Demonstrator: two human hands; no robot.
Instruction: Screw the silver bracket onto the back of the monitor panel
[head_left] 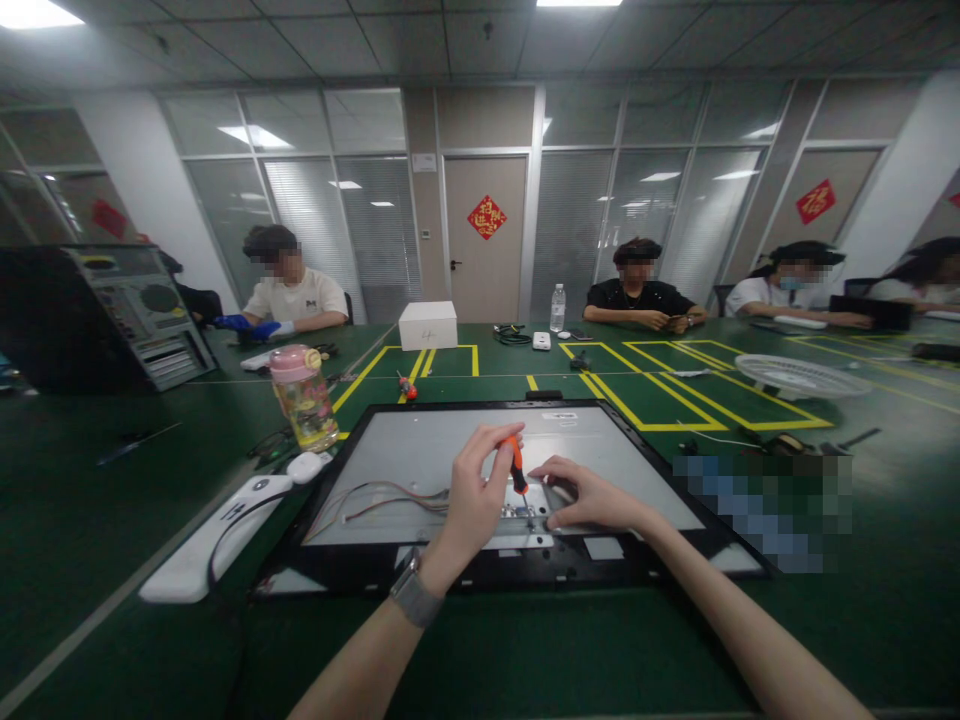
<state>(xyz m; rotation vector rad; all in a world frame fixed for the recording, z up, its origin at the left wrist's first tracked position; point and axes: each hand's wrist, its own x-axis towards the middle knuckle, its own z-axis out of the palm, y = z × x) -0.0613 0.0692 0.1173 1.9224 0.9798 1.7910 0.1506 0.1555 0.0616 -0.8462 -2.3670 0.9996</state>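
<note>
An orange and black screwdriver (517, 468) is gripped in my left hand (480, 490), its shaft pointing down at a small metal plate with connectors (537, 500). That plate lies on the grey back of a flat display panel (420, 440) with a black frame. Beside the screwdriver tip, my right hand (592, 498) rests at the plate's right side, fingers bent and apart, with nothing visible in them. Thin coloured wires (375, 492) run left from the plate across the panel. Fingers of my left hand hide part of the plate and the wires.
Left of the panel are a white bar-shaped device (217, 540) with a black cable and a pink-lidded bottle (304, 400). A computer case (142, 310) stands far left. Beyond the panel sit a red-handled tool (407, 388) and a white box (427, 326). Several people sit across the table.
</note>
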